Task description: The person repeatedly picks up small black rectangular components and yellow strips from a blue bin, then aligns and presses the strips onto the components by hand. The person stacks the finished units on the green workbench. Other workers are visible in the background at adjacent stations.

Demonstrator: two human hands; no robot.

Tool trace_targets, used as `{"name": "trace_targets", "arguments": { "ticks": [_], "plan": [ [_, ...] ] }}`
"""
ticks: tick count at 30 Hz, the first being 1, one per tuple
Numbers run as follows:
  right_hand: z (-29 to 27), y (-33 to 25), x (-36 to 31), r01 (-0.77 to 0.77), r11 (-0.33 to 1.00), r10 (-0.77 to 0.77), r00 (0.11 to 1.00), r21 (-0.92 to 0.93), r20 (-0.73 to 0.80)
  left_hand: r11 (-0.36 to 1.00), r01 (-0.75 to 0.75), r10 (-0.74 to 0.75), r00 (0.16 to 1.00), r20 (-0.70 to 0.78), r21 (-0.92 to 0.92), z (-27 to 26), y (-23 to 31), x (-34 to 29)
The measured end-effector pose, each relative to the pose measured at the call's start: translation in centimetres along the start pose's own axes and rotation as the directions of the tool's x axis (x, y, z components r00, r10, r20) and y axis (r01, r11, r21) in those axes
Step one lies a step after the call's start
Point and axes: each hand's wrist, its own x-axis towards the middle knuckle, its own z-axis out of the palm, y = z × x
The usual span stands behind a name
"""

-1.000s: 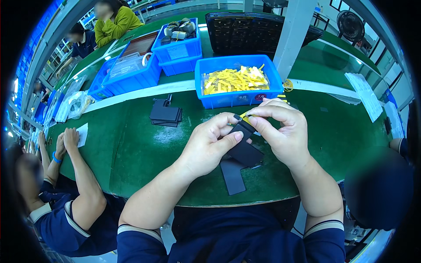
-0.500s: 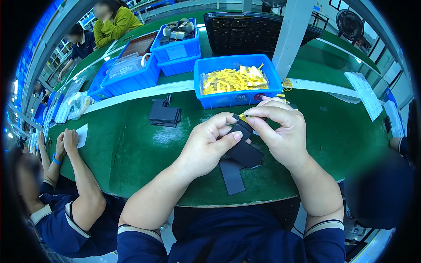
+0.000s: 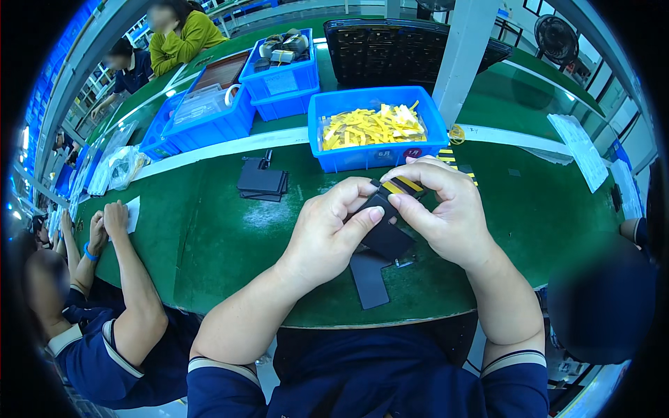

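A flat black part point(image 3: 387, 239) is held tilted above the table, close in front of me. My left hand point(image 3: 333, 228) pinches it between thumb and fingers on its left side. At its upper end lie yellow strips point(image 3: 402, 185) against black. My right hand point(image 3: 449, 209) grips that end, thumb below the strips and fingers curled over the far side. Beneath the hands another flat black part point(image 3: 370, 281) rests on the green table, a small shiny metal bit point(image 3: 403, 263) beside it. Further left sits a stack of black flat parts point(image 3: 263, 182).
A blue bin point(image 3: 380, 164) of yellow strips stands just beyond my hands, with black-and-yellow striped pieces point(image 3: 465, 169) to its right. More blue bins point(image 3: 230, 129) stand back left. A grey post point(image 3: 463, 66) rises behind. Co-workers sit at left, their hands point(image 3: 111, 221) on the table, and right.
The right hand has shifted slightly, and its thumb now lies below the yellow strips, which show more fully. The held part has tilted a little. At left, the co-worker's hands have moved slightly.
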Motion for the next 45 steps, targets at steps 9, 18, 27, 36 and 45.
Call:
{"name": "trace_targets", "arguments": {
  "ticks": [9,18,27,36,45],
  "plan": [
    [-0.7,-0.1,0.3,0.209,0.958,-0.222,0.974,-0.198,-0.042,0.991,0.08,-0.08,0.997,0.006,-0.108,-0.7,0.2,0.6],
    [-2.3,0.5,0.8,0.17,0.981,-0.174,0.984,-0.095,-0.03,0.979,0.121,-0.101,0.987,0.128,-0.164,-1.8,0.4,0.7],
    [-0.7,1.7,0.1,-0.338,0.887,0.272,0.933,0.313,0.237,0.993,-0.099,0.097,0.995,-0.034,-0.066,-0.8,0.3,0.8],
    [-0.5,-0.1,0.5,0.239,0.883,-0.362,0.895,-0.405,-0.26,0.987,-0.157,0.148,0.964,-0.22,-0.025,-0.7,-0.8,0.8],
    [-0.3,1.1,0.2,-0.078,0.982,0.115,0.969,0.172,-0.22,0.975,-0.208,0.219,0.945,-0.242,0.073,-0.4,-0.7,0.6]
  ]
}}
